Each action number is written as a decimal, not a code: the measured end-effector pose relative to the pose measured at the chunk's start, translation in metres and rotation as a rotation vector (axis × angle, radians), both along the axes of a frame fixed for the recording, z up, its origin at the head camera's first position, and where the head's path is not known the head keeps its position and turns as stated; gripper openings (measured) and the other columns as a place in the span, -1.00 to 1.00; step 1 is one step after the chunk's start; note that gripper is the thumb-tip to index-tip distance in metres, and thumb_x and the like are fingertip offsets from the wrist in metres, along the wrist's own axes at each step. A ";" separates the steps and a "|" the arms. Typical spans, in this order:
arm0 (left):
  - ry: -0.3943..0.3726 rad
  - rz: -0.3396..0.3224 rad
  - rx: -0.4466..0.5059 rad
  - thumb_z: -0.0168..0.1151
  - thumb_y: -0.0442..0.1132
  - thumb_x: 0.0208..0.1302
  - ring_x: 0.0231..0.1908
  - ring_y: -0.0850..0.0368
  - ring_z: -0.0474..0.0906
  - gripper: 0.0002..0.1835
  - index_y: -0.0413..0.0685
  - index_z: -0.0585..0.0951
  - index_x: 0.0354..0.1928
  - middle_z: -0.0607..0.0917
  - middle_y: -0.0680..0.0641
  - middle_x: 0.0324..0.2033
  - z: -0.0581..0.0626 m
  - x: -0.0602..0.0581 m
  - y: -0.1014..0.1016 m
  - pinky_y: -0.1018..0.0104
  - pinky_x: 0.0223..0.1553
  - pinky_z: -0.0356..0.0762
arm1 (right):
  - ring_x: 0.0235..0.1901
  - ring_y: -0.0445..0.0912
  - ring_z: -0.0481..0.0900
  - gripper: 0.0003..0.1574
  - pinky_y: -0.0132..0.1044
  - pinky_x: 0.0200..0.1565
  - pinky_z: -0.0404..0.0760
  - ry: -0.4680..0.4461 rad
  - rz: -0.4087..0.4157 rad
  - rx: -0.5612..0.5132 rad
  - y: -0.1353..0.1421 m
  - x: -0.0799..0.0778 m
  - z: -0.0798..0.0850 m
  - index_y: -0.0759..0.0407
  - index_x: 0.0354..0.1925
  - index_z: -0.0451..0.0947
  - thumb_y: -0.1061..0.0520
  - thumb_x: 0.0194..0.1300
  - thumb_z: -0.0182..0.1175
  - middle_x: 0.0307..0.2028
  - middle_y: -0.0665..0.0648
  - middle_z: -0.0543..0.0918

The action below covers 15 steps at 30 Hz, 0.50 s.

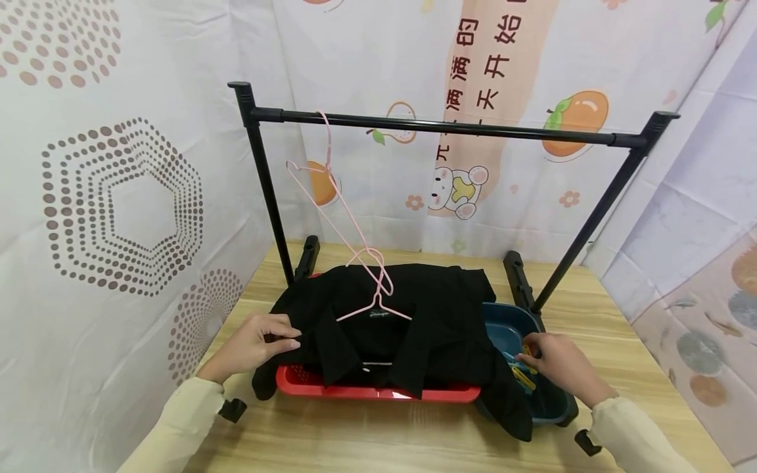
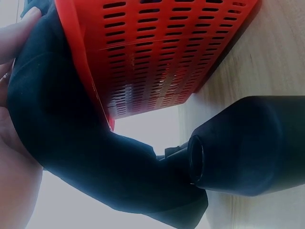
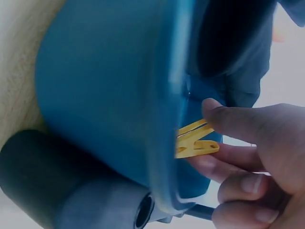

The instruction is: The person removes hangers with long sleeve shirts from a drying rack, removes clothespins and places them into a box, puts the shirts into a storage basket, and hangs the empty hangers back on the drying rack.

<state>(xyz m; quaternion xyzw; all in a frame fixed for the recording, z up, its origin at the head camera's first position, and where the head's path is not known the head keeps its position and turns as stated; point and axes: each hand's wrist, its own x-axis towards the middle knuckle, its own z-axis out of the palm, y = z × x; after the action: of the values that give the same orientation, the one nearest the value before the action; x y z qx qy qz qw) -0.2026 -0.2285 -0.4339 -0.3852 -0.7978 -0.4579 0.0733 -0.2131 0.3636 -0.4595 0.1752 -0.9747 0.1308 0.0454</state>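
Observation:
A black collared garment (image 1: 452, 309) is draped over a red basket (image 1: 331, 392), a pink hanger (image 1: 377, 301) inside its neck opening. My left hand (image 1: 255, 345) pinches the garment at its left side, thumb and fingers on the cloth. In the left wrist view the black sleeve (image 2: 57, 105) hangs from those fingers beside the perforated basket wall. At the right, my right hand (image 1: 558, 364) reaches into a blue basin (image 3: 105, 81). Its thumb and a finger pinch a yellow clothespin (image 3: 194, 142) by the handle ends, just inside the rim. Other clothespins (image 1: 520, 376) lie in the basin.
A black rack with a horizontal bar (image 1: 426, 126) stands over everything, its feet (image 1: 233, 410) on the wooden table (image 1: 296, 433). Another pink hanger (image 1: 328, 167) hangs from the bar's left part, overlapping the lower hanger. Printed curtains (image 1: 367, 59) surround the table.

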 end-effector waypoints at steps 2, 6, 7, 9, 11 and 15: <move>0.001 -0.003 0.005 0.43 -0.55 0.18 -0.58 0.22 0.37 -0.77 -0.27 0.81 -0.12 0.60 0.09 -0.53 -0.001 0.000 0.000 0.33 -0.54 0.47 | -0.60 -0.22 0.34 -0.76 -0.29 -0.51 0.39 0.001 0.003 0.027 0.000 0.000 -0.003 0.16 -0.37 0.65 0.08 0.19 0.52 -0.61 -0.11 0.43; -0.001 -0.004 0.014 0.42 -0.57 0.17 -0.59 0.19 0.36 -0.77 -0.29 0.81 -0.12 0.58 0.08 -0.54 -0.003 0.001 0.001 0.32 -0.55 0.46 | -0.62 -0.21 0.32 -0.74 -0.27 -0.55 0.37 -0.001 0.006 0.070 0.001 0.001 -0.008 0.17 -0.38 0.65 0.07 0.17 0.53 -0.62 -0.10 0.40; 0.000 -0.001 0.014 0.42 -0.57 0.16 -0.59 0.19 0.36 -0.77 -0.29 0.81 -0.13 0.58 0.08 -0.54 -0.003 0.001 0.001 0.31 -0.55 0.46 | -0.62 -0.20 0.33 -0.74 -0.26 -0.55 0.37 -0.002 0.008 0.079 0.001 0.001 -0.009 0.18 -0.38 0.65 0.06 0.18 0.53 -0.62 -0.10 0.41; -0.004 0.002 0.015 0.43 -0.57 0.16 -0.59 0.20 0.36 -0.77 -0.29 0.81 -0.13 0.58 0.08 -0.54 -0.004 0.000 0.001 0.31 -0.55 0.46 | -0.61 -0.19 0.33 -0.74 -0.24 -0.56 0.38 -0.006 0.011 0.089 0.001 0.001 -0.009 0.18 -0.37 0.66 0.06 0.18 0.53 -0.61 -0.09 0.42; -0.003 0.004 0.016 0.43 -0.57 0.16 -0.59 0.20 0.36 -0.77 -0.28 0.81 -0.13 0.58 0.09 -0.54 -0.004 0.000 0.001 0.31 -0.55 0.46 | -0.61 -0.18 0.33 -0.74 -0.23 -0.56 0.37 -0.005 0.011 0.097 0.001 0.001 -0.009 0.16 -0.39 0.65 0.06 0.18 0.52 -0.61 -0.09 0.41; 0.002 -0.003 0.014 0.42 -0.57 0.17 -0.58 0.19 0.36 -0.76 -0.29 0.81 -0.12 0.59 0.08 -0.53 -0.003 0.000 0.000 0.31 -0.56 0.45 | -0.62 -0.19 0.31 -0.69 -0.24 -0.56 0.34 -0.006 0.012 0.104 0.000 0.002 -0.010 0.05 -0.51 0.56 0.06 0.20 0.51 -0.64 -0.11 0.37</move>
<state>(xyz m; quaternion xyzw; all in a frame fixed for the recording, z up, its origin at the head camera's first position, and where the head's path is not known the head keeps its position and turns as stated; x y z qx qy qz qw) -0.2031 -0.2288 -0.4366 -0.3861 -0.7940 -0.4634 0.0762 -0.2114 0.3633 -0.4693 0.1826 -0.9793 0.0808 0.0327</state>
